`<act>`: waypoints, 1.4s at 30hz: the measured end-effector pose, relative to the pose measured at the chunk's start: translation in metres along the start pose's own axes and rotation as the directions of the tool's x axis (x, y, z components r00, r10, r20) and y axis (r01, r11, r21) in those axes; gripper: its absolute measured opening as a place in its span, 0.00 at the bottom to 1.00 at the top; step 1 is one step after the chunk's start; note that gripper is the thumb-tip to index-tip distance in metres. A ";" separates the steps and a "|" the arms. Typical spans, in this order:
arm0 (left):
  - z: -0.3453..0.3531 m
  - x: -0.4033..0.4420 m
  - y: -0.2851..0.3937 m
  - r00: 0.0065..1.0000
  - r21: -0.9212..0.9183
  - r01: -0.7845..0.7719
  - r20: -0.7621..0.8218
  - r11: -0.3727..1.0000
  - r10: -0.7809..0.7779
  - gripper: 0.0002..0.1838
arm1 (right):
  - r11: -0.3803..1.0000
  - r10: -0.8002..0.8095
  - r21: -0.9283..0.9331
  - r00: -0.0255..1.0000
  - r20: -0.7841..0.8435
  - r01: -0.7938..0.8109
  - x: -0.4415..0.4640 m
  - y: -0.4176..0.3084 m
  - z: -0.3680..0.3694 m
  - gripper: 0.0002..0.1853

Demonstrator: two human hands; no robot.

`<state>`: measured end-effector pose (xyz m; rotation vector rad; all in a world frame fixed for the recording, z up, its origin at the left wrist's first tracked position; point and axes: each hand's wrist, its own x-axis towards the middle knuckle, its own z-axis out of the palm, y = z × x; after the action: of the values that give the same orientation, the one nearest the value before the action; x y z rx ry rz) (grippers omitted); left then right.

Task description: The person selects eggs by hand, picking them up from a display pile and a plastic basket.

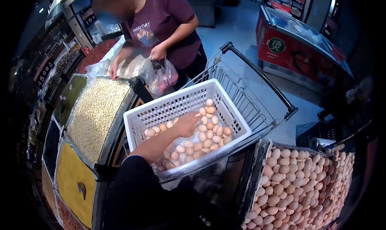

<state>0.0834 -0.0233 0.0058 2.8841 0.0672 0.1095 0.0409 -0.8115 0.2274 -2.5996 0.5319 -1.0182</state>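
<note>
My left hand (187,124) reaches from a dark sleeve into a white plastic basket (163,104), palm down. Its fingertips are at the brown eggs (210,134) heaped in the basket's right half and along its near side. Whether the fingers grip an egg or only touch one, I cannot make out. Some eggs are hidden under my hand and forearm. The basket rests tilted on a metal shopping cart (241,89). My right hand is out of view.
A large bin of eggs (297,177) stands at the lower right. Bins of pale beans (98,113) and yellow grain (74,181) line the left. Another person (169,33) with a plastic bag (161,77) leans over the bins. A red freezer (297,49) stands behind the cart.
</note>
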 end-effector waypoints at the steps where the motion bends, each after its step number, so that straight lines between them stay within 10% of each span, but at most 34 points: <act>1: 0.004 0.024 0.001 0.996 0.050 -0.078 0.040 0.996 0.076 0.38 | 0.981 -0.062 -0.179 0.997 0.053 0.071 -0.005 -0.045 0.018 0.17; 5: 0.042 0.097 -0.019 1.000 -0.109 -0.019 -0.016 0.994 0.018 0.36 | 0.909 -0.357 0.308 0.906 0.227 0.281 -0.049 -0.204 0.105 0.04; 6: 0.048 0.106 -0.022 0.999 -0.163 0.043 -0.011 0.986 -0.046 0.34 | 0.754 -0.653 0.304 0.716 0.247 0.582 -0.055 -0.236 0.120 0.03; 14: 0.092 0.108 -0.053 0.984 -0.226 -0.106 -0.163 0.968 0.069 0.26 | 0.378 -0.925 0.755 0.197 0.323 0.535 -0.177 -0.467 0.199 0.07; 20: 0.093 0.111 -0.055 0.995 -0.215 -0.088 -0.060 0.973 0.077 0.25 | 0.527 -0.833 0.798 -0.007 0.553 0.292 -0.237 -0.511 0.267 0.08; 27: 0.100 0.107 -0.072 0.970 -0.167 -0.241 -0.055 0.956 0.235 0.30 | 0.615 -0.345 0.523 -0.394 0.852 0.590 -0.278 -0.537 0.313 0.25; 30: 0.102 0.105 -0.072 0.974 -0.163 -0.224 -0.047 0.961 0.219 0.30 | 0.406 -0.426 0.558 -0.390 0.816 0.724 -0.319 -0.537 0.343 0.39; 33: 0.097 0.103 -0.066 0.983 -0.146 -0.183 -0.029 0.972 0.181 0.29 | 0.562 -0.339 0.441 -0.291 0.895 0.700 -0.365 -0.539 0.381 0.46; 36: 0.102 0.102 -0.063 0.992 -0.089 -0.125 -0.023 0.988 0.123 0.28 | 0.814 -0.249 0.165 0.076 0.966 0.557 -0.398 -0.552 0.387 0.50; 42: 0.103 0.100 -0.053 0.999 -0.160 -0.033 -0.002 0.987 0.033 0.28 | 0.917 -0.137 0.060 0.168 0.976 0.395 -0.401 -0.550 0.377 0.51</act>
<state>0.1891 0.0075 -0.0999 2.7248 0.0106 0.1152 0.1561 -0.0953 -0.0523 -2.8640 -0.2238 0.8602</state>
